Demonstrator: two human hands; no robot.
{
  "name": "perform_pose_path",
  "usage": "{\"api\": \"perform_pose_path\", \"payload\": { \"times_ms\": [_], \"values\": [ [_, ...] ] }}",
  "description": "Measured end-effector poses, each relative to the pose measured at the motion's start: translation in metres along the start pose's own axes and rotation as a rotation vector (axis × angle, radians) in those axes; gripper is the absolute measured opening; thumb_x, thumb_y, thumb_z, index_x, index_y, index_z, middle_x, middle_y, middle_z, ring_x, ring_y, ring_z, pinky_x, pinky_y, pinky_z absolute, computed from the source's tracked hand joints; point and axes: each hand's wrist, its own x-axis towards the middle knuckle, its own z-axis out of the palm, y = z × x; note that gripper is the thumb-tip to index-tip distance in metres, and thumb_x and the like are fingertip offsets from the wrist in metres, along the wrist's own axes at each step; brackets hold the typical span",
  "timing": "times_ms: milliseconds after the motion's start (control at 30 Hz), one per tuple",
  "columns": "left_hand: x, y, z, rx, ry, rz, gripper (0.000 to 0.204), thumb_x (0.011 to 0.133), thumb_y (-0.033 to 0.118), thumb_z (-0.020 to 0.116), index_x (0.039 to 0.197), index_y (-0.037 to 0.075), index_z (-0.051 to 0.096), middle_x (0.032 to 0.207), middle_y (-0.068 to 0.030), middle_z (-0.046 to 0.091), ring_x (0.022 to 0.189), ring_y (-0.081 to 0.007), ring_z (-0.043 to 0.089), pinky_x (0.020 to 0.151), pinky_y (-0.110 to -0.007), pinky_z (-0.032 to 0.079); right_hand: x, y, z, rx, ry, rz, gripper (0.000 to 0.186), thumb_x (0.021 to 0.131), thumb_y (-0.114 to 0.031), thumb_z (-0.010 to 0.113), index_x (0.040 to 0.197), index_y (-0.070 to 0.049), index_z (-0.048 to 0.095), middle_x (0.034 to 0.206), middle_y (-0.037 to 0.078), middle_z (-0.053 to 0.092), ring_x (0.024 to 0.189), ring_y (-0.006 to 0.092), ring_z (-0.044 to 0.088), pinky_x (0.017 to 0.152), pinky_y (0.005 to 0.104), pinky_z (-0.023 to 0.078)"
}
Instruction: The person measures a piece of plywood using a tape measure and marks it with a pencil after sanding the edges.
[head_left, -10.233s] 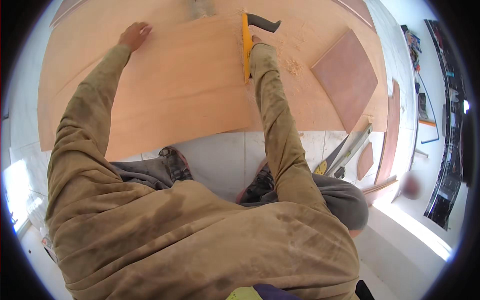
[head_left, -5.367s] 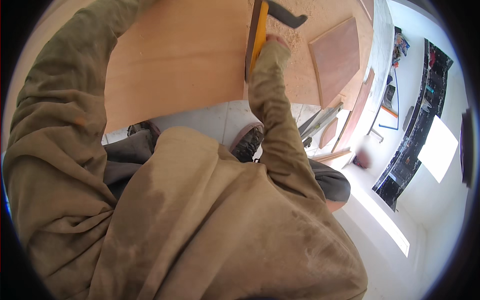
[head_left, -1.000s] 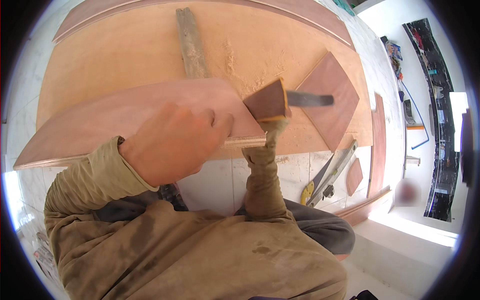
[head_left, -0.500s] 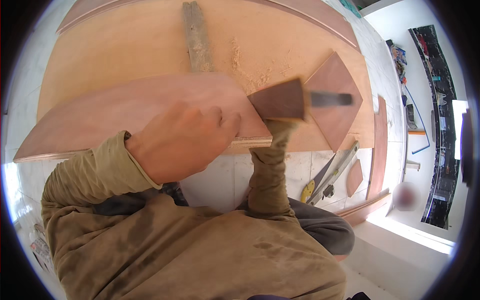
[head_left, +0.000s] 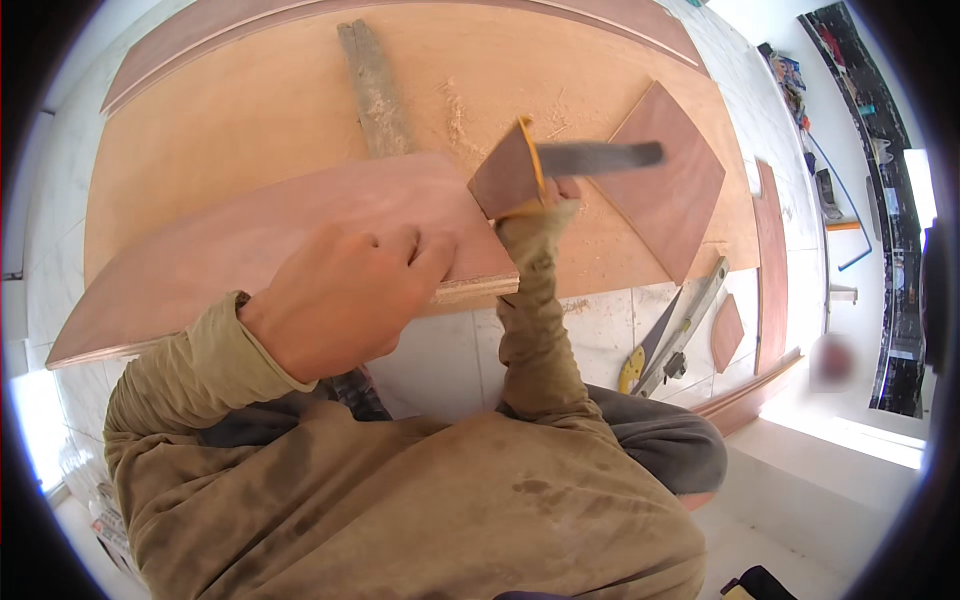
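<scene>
Shows matt, smooth reddish wood on curved board (head_left: 200,255), with rougher, layered plies along cut edge (head_left: 485,288). Looks dull brown on face of hand tool (head_left: 503,178), with yellow plastic-like rim (head_left: 535,160); too blurred to judge on dark handle (head_left: 605,157). Shows pale, smooth wood on big sheet (head_left: 240,100); grey, rough, weathered wood on strip (head_left: 372,90); silvery metal on level (head_left: 695,325); creased, stained, matt cloth on shirt (head_left: 420,510).

The curved panel (head_left: 280,210) is pinkish-brown (its edge (head_left: 476,290) striped), the tool (head_left: 506,180) yellow-rimmed, the shirt (head_left: 420,500) blotchy khaki.
</scene>
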Motion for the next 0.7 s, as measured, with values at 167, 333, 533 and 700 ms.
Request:
{"api": "perform_pose_path", "payload": {
  "times_ms": [167, 333, 533, 700],
  "values": [
    [0.008, 0.0, -0.019, 0.009, -0.134, -0.045, 0.061, 0.067, 0.008, 0.068, 0.125, 0.001, 0.051, 0.107, -0.01, 0.064, 0.081, -0.0247, 0.066, 0.059, -0.036, 0.05, -0.007, -0.029, 0.008, 0.121, -0.156, -0.43, 0.011, 0.084, -0.005, 0.054, 0.088, -0.001, 0.063, 0.079, 0.008, 0.064, 0.068, 0.0128, 0.059, 0.056, 0.0241, 0.045],
    [0.006, 0.001, -0.013, -0.051, 0.031, -0.033, 0.054, 0.071, 0.011, 0.067, 0.124, 0.007, 0.055, 0.109, -0.0089, 0.066, 0.078, -0.0258, 0.067, 0.06, -0.036, 0.051, 0.051, 0.089, -0.013, -0.296, -0.009, 0.023, 0.014, 0.082, -0.005, 0.051, 0.083, 0.001, 0.063, 0.071, 0.002, 0.058, 0.066, 0.0109, 0.05, 0.056, 0.0262, 0.039],
    [0.013, -0.001, -0.017, 0.004, 0.069, -0.043, 0.056, 0.071, 0.012, 0.07, 0.125, 0.011, 0.057, 0.104, -0.01, 0.068, 0.079, -0.0282, 0.067, 0.062, -0.038, 0.051, 0.06, 0.095, -0.029, 0.241, 0.264, 0.16, 0.014, 0.081, -0.003, 0.051, 0.078, 0.001, 0.064, 0.069, 0.0, 0.055, 0.064, 0.0092, 0.046, 0.055, 0.0252, 0.037],
    [0.027, -0.009, -0.039, -0.028, 0.038, -0.082, 0.051, 0.072, 0.01, 0.07, 0.122, 0.009, 0.059, 0.093, -0.0144, 0.068, 0.077, -0.0323, 0.065, 0.064, -0.04, 0.049, 0.041, -0.027, 0.01, 0.125, -0.003, -0.011, 0.014, 0.081, -0.006, 0.051, 0.082, 0.002, 0.063, 0.069, -0.001, 0.053, 0.063, 0.0076, 0.045, 0.056, 0.0234, 0.039]
  ]
}}
